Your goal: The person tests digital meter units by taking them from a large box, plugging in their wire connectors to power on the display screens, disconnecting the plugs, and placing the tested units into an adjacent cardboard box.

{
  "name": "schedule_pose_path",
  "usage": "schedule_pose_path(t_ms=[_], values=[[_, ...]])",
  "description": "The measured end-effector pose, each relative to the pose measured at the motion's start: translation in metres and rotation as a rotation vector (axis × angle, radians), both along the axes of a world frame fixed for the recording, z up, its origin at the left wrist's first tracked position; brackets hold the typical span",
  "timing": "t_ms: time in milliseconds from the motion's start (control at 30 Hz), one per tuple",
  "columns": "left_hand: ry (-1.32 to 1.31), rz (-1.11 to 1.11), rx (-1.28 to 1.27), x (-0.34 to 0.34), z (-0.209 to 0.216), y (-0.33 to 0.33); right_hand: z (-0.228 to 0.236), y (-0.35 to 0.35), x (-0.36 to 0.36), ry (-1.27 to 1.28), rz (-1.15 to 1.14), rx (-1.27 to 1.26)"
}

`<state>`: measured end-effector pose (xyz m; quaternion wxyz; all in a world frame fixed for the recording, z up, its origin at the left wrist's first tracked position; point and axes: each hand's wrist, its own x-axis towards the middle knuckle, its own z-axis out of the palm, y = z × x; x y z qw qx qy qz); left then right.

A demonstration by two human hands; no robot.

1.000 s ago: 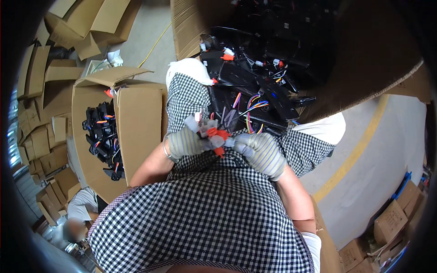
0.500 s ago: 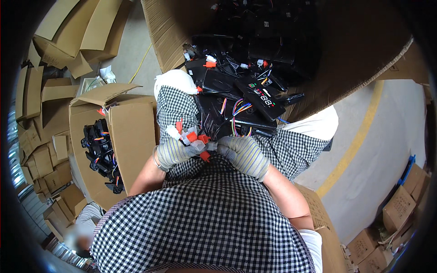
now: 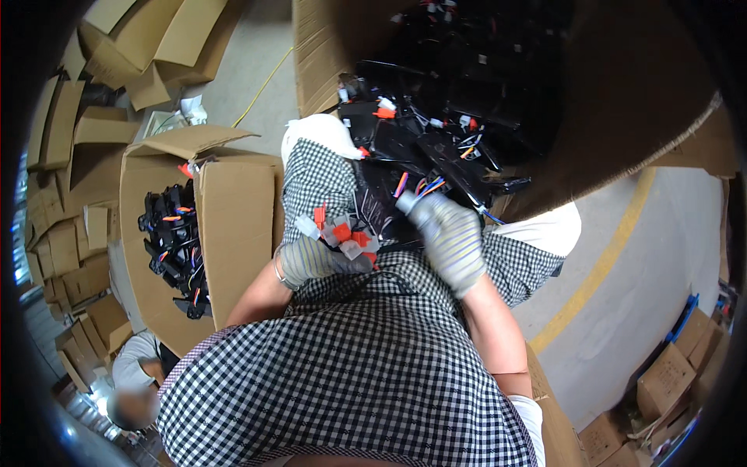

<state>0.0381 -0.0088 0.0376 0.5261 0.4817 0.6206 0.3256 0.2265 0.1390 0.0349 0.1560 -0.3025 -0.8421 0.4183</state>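
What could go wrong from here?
The left hand bunches several red and white connectors, so one might slip out. The right hand seems to pinch a pale connector, blurred here; it could drop among the black units. Coloured wires lie loose near that hand and might snag.

Even, pale light is brightening the concrete floor (image 3: 646,288) and the checked apron (image 3: 350,366), while the large cardboard box (image 3: 661,117) is holding deep shadow — its farthest black display units (image 3: 482,78) are merging into darkness. Whitish glare is flaring at the lower left. The right fingers (image 3: 426,218) are looking smeared; the fisheye lens is bowing the yellow floor stripe (image 3: 609,263) — and the corners are fading to black.
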Motion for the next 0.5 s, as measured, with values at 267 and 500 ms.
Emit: schedule_pose_path(t_ms=[267, 500], values=[[0.046, 0.087, 0.349, 0.0, -0.024, -0.042, -0.033, 0.022, -0.078, -0.622, 0.08, 0.241], [-0.765, 0.466, -0.13, 0.01, -0.022, -0.049, -0.077, 0.058, -0.02, 0.11, 0.066, -0.146]])
